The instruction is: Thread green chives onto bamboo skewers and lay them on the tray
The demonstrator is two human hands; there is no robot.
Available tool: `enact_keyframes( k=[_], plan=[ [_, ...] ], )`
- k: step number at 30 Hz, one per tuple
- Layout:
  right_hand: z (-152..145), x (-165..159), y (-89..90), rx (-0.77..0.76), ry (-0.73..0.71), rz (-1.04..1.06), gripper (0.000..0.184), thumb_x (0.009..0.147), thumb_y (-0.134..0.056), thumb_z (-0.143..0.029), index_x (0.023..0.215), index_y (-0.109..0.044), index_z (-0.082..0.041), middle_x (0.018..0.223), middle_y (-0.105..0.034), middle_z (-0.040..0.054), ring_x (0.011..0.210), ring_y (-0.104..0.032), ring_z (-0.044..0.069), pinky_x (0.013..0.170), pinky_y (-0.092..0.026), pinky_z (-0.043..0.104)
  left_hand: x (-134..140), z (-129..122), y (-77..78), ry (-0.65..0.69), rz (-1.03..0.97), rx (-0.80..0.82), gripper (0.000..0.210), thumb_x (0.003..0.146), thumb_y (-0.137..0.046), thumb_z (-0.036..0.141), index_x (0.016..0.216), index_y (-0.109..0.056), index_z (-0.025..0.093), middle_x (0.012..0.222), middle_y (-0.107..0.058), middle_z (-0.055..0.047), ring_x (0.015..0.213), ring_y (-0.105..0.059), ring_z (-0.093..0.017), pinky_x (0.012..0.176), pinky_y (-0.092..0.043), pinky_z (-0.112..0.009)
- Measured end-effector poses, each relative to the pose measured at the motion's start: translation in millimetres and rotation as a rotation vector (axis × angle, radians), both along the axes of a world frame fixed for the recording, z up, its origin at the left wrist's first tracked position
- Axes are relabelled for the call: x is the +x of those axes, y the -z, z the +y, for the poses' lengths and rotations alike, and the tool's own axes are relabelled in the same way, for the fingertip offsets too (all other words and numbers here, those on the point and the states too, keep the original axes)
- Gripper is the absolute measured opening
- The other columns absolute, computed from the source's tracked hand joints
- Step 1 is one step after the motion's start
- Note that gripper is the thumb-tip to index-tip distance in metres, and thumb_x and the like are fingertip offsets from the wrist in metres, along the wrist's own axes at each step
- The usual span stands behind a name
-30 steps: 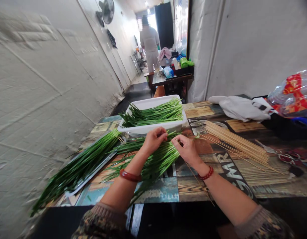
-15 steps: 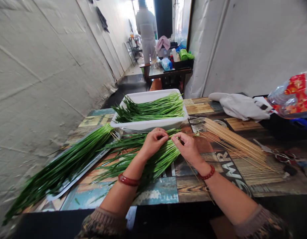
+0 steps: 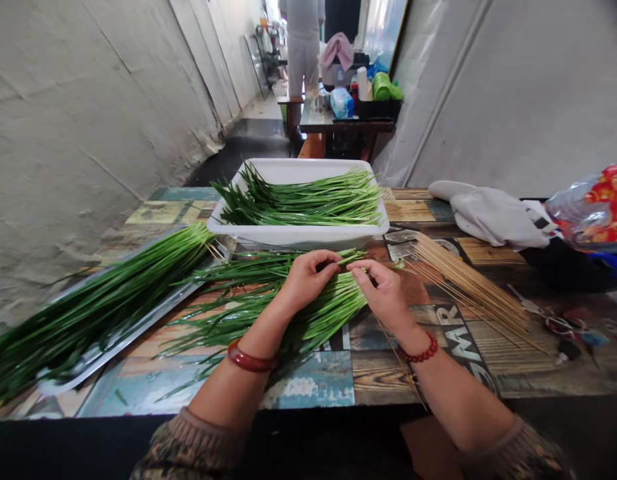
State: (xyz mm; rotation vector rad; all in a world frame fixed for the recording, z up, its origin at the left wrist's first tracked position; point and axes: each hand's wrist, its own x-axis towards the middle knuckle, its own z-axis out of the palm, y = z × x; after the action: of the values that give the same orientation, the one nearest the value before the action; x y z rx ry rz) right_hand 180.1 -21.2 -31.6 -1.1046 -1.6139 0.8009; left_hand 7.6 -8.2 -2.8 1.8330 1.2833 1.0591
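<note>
A spread of loose garlic chives (image 3: pixel 333 310) lies on the table beneath both my hands, pale stems to the right. My left hand (image 3: pixel 311 277) is closed in a pinch above them. Facing it, my right hand (image 3: pixel 381 287) also pinches, its fingertips a small gap from the left ones. Whatever is between the fingers is too small to make out. Behind them, a white plastic tub (image 3: pixel 298 235) holds more chives (image 3: pixel 313 200). At left, a thick bundle of chives (image 3: pixel 118 293) with thin sticks at its stem end rests on a metal tray (image 3: pixel 133 337).
Bamboo skewers (image 3: pixel 473 290) lie fanned out at right, with scissors (image 3: pixel 558 323) beyond them. A grey-white cloth (image 3: pixel 488 210) and a red-printed plastic bag (image 3: pixel 603 207) are at the back right. Another person (image 3: pixel 302 50) stands beyond a cluttered second table (image 3: pixel 323 123).
The camera view has tilted down and shifted slightly. My hands stay over the loose chives, with the fingertips a little farther apart; my right fingers have lifted slightly.
</note>
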Motion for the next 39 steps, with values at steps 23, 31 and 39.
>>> enact_keyframes(
  k=[23, 31, 39],
  plan=[
    [0.4, 0.1, 0.1, -0.024, 0.010, -0.046, 0.021, 0.088, -0.054, -0.035, 0.091, -0.069, -0.020, 0.090, -0.073, 0.0052, 0.081, -0.066, 0.019, 0.074, -0.051, 0.031, 1.7, -4.1, -0.6, -0.008, -0.056, 0.018, 0.014, 0.077, -0.059, 0.013, 0.079, -0.073, 0.014, 0.079, -0.073, -0.003, 0.073, -0.065, -0.014, 0.072, -0.049, -0.023],
    [0.3, 0.3, -1.2, -0.020, 0.004, -0.053, 0.021, 0.088, -0.054, -0.035, 0.090, -0.070, -0.021, 0.090, -0.074, 0.0048, 0.082, -0.067, 0.020, 0.076, -0.051, 0.031, 2.5, -4.1, -0.2, -0.016, -0.064, -0.005, 0.013, 0.077, -0.058, 0.013, 0.077, -0.072, 0.013, 0.077, -0.073, -0.003, 0.072, -0.065, -0.014, 0.070, -0.049, -0.023],
    [1.1, 0.1, -0.9, -0.024, -0.002, -0.060, 0.019, 0.088, -0.054, -0.035, 0.089, -0.069, -0.024, 0.090, -0.074, 0.0035, 0.082, -0.067, 0.021, 0.076, -0.052, 0.032, 2.5, -4.1, 1.9, -0.010, -0.060, 0.023, 0.013, 0.078, -0.059, 0.015, 0.078, -0.072, 0.014, 0.078, -0.073, -0.004, 0.072, -0.065, -0.014, 0.071, -0.049, -0.024]
  ],
)
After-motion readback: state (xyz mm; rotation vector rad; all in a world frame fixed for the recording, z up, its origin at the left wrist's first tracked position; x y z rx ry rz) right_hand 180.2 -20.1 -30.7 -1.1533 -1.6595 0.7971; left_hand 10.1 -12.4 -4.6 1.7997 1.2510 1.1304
